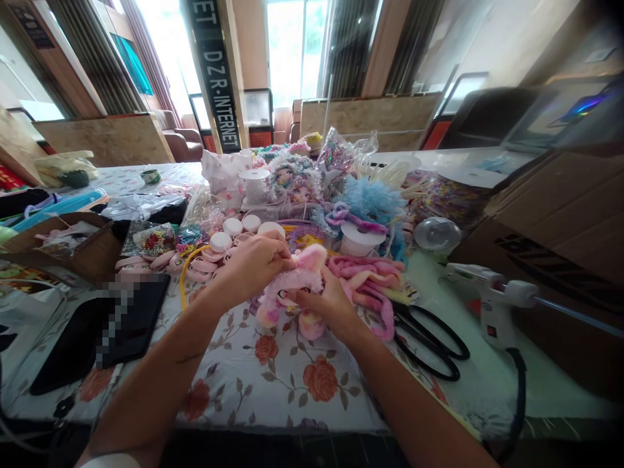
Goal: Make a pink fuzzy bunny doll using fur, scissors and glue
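Note:
A small fluffy pink-and-yellow plush doll [274, 296] with large printed eyes and one upright pink ear stands on the flowered tablecloth in front of me. My right hand [336, 305] grips it from the right, the thumb across its face. At the top of its head, my left hand [256, 260] is closed in a pinch beside the ear; its fingertips hide part of the head. Right of the doll lie pink-and-yellow fuzzy stems [375, 286] in a loose bundle. Black-handled scissors [433, 341] rest beside them, their blades partly covered.
A white glue gun [497, 299] stands at the right by a large cardboard box [560, 260]. Behind the doll are a ribbon spool [361, 239], blue fluffy material [373, 198] and several round white lids [233, 226]. Dark tablets [139, 325] lie at the left near an open carton [92, 260].

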Tool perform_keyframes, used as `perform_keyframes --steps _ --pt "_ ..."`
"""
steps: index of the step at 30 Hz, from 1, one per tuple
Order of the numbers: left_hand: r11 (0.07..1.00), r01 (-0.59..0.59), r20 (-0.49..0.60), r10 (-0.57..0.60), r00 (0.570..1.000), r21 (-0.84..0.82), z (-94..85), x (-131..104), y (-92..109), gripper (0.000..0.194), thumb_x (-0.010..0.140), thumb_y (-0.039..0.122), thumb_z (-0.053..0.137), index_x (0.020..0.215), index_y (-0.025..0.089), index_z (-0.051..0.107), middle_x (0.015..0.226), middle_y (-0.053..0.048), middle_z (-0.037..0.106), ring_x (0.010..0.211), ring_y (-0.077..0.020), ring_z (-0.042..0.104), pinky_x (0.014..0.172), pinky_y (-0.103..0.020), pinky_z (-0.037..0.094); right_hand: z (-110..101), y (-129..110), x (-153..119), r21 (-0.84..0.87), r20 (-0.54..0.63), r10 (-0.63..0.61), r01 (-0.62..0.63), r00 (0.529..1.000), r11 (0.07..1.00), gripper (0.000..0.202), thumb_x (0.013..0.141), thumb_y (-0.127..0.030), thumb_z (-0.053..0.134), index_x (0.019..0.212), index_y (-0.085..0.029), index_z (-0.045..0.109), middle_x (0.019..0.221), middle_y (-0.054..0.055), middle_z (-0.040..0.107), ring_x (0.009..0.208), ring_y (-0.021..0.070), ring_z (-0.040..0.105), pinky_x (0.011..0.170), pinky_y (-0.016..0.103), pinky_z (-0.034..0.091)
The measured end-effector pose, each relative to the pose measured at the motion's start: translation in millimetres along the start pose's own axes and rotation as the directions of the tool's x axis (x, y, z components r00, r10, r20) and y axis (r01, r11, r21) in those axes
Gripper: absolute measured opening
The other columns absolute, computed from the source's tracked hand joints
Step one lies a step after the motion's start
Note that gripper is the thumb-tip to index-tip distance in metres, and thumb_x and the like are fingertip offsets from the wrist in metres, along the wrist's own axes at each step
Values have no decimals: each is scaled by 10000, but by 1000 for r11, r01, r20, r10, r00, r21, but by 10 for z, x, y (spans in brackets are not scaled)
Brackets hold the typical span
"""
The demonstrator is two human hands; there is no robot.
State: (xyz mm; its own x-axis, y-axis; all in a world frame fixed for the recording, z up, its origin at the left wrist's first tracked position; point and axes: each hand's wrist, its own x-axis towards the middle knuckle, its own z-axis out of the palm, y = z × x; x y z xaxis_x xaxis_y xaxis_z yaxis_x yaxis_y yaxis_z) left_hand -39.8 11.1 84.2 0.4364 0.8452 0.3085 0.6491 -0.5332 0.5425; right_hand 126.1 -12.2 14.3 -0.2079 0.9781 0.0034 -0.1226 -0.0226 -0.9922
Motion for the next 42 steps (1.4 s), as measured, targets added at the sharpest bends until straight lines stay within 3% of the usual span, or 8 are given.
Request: perform_keyframes --steps 9,15,26,28,31,33,36,42 --pt "983 -19 -81 4 997 -185 -48 32 -103 379 889 479 520 813 166 720 1007 -72 673 954 -195 626 836 -296 469 1 4 -8 21 38 -41 41 998 999 434 610 -273 788 969 -196 557 702 -38 582 573 100 504 514 223 393" --pt "982 28 -1 -29 1000 -188 23 18 -85 190 781 365 677 746 184 723 1037 -60 655 901 -190 629 747 -299 483 -5 12 0 30 40 -21 20 999 999 506 569 -238 817 1006 -199 566 728 -36 594 607 109 519 534 224 416" --pt "962 -22 -138 -16 990 -272 39 32 -34 215 799 382 677 911 204 724 1105 -69 662 984 -208 632 816 -330 513 -18 -29 -13 27 -5 -54 54 999 998 471 594 -269 806 992 -198 566 754 -32 599 647 120 534 581 240 423" --pt "976 -84 -287 24 958 -200 -27 -3 21 205 830 374 652 937 209 708 1104 -63 670 1016 -205 627 887 -352 499 -19 -34 -16 31 -5 -72 72 997 997 467 607 -273 800 1008 -198 573 768 -27 602 662 125 542 597 247 426" --pt "982 -183 -536 184 824 57 -53 -121 92 120 858 295 627 806 203 685 1050 -49 671 1035 -198 613 963 -383 462 -18 -44 -26 52 -12 -95 96 995 994 426 634 -280 786 998 -202 578 792 -20 612 694 134 560 625 256 438" --pt "941 -246 -549 335 765 232 0 -225 90 77 848 261 636 808 205 670 1077 -50 652 1094 -212 586 995 -408 449 -14 -43 -34 76 -10 -102 103 995 992 418 645 -291 783 998 -205 575 812 -14 623 714 143 572 642 266 449" --pt "862 -314 -438 480 760 398 133 -358 16 156 825 284 660 969 224 661 1252 -84 574 1255 -262 475 1067 -471 394 -11 -25 -35 95 -12 -104 104 995 990 468 630 -303 801 1026 -201 573 841 -1 635 734 154 579 657 279 457" --pt "826 -299 -382 502 776 478 257 -468 -102 230 807 299 664 1031 258 633 1360 -90 497 1314 -297 409 1068 -513 384 -11 -1 -41 91 9 -96 95 995 991 568 571 -319 839 1054 -194 567 859 15 643 737 172 586 657 298 477"
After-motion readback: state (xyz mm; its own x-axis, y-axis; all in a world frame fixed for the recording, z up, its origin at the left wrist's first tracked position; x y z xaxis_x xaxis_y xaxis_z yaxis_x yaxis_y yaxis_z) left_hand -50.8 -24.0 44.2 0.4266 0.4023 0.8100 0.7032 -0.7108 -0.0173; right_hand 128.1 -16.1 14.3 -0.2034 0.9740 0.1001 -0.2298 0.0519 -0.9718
